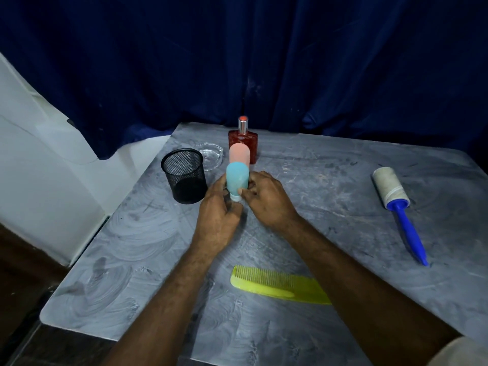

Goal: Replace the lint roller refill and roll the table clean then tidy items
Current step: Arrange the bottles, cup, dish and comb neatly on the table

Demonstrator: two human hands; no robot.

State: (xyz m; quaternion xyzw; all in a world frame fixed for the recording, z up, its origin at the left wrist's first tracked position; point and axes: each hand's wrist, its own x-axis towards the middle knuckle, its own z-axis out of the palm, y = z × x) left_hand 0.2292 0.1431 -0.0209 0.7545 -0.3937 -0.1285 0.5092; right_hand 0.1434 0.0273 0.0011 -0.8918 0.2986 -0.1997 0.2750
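A light blue squeeze bottle (237, 178) stands cap-down at the table's middle, and both hands grip it. My left hand (217, 215) holds its left side and white cap. My right hand (266, 199) pinches its right side. Right behind it stands a pink squeeze bottle (239, 153), with a red perfume bottle (243, 142) further back. The lint roller (396, 200), with a blue handle and a dirty whitish roll, lies untouched at the right. A yellow-green comb (274, 285) lies near the front, partly under my right forearm.
A black mesh cup (184, 178) stands left of the bottles. A clear glass ashtray (211, 155) sits behind it. The grey marbled table (132, 260) ends in a rounded front-left corner. A dark blue curtain hangs behind, and a white wall is at the left.
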